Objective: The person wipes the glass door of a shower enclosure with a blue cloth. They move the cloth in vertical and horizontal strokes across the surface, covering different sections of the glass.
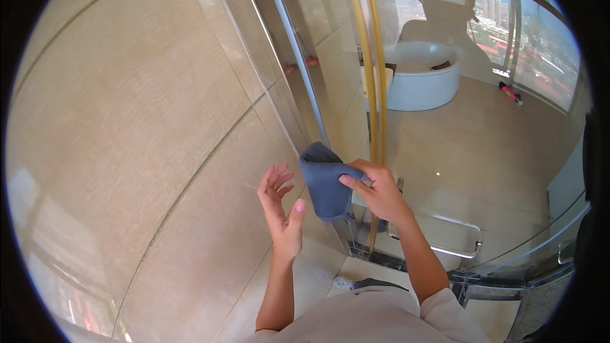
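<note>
By the right hand (380, 192), a folded blue-grey fabric cloth (326, 185) is pinched at the centre of the frame, near it the left hand (283, 223) is held wide, and at upper right a rounded white bathtub (424, 89) is seen.

Blue cloth (327, 190) is matt & soft-lookin', wall tiles (140, 89) smooth w/ semi-gloss sheen, door handle (467, 255) shiny metal, glass door (438, 16) clear & v refl, tub (419, 94) smooth & glossy, floor (483, 165) polished, shirt (375, 314) matt fabric
</note>
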Motion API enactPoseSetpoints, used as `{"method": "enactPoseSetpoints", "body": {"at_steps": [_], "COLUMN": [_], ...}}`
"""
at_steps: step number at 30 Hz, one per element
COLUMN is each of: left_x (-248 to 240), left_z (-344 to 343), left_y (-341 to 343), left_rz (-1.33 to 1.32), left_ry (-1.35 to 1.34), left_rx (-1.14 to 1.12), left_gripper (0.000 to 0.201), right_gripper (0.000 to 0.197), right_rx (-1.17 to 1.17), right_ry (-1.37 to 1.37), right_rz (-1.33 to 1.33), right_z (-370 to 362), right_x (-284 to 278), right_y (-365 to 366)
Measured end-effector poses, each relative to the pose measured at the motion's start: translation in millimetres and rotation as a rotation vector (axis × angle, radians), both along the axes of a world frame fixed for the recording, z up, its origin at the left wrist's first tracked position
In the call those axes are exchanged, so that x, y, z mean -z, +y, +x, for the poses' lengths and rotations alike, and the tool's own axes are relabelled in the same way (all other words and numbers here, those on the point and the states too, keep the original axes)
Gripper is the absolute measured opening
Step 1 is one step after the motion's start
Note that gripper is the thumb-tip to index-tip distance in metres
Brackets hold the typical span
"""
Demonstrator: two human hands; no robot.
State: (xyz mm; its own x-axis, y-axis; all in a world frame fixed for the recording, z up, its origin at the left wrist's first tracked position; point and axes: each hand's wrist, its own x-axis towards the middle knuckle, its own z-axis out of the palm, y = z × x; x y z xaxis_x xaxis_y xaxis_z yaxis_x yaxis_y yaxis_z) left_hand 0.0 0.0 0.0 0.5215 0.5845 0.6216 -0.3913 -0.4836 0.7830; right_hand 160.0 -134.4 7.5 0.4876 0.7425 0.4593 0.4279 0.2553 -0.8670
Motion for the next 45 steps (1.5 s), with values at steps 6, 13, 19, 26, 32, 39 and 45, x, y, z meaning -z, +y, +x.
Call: {"method": "enactPoseSetpoints", "body": {"at_steps": [6, 13, 19, 26, 32, 39, 45], "left_x": [-27, -23, -64, -54, -41, -72, -13], "left_z": [18, 52, 107, 146, 169, 173, 169], "left_y": [-17, 14, 16, 30, 41, 65, 60], "left_rz": [0.059, -0.141, 0.446, 0.704, 0.691, 0.816, 0.773], "left_ry": [-0.009, 0.052, -0.257, -0.326, -0.146, -0.089, 0.030], "left_rx": [-0.137, 0.064, -1.002, -1.014, -0.896, -0.915, -0.851], "left_gripper": [0.084, 0.071, 0.078, 0.045, 0.043, 0.048, 0.049], "right_gripper": [0.029, 0.022, 0.014, 0.014, 0.021, 0.026, 0.015], "right_rx": [-0.080, 0.118, 0.423, 0.367, 0.325, 0.506, 0.716], "right_ry": [0.146, -0.227, -0.156, -0.223, -0.247, -0.322, -0.350], "right_rz": [0.054, 0.312, 0.418, 0.495, 0.482, 0.520, 0.275], "right_z": [-13, 3, 24, 61, 62, 26, 83], "right_x": [-10, -38, -58, -94, -94, -24, 74], "right_y": [31, 51, 69, 115, 116, 47, -2]}}
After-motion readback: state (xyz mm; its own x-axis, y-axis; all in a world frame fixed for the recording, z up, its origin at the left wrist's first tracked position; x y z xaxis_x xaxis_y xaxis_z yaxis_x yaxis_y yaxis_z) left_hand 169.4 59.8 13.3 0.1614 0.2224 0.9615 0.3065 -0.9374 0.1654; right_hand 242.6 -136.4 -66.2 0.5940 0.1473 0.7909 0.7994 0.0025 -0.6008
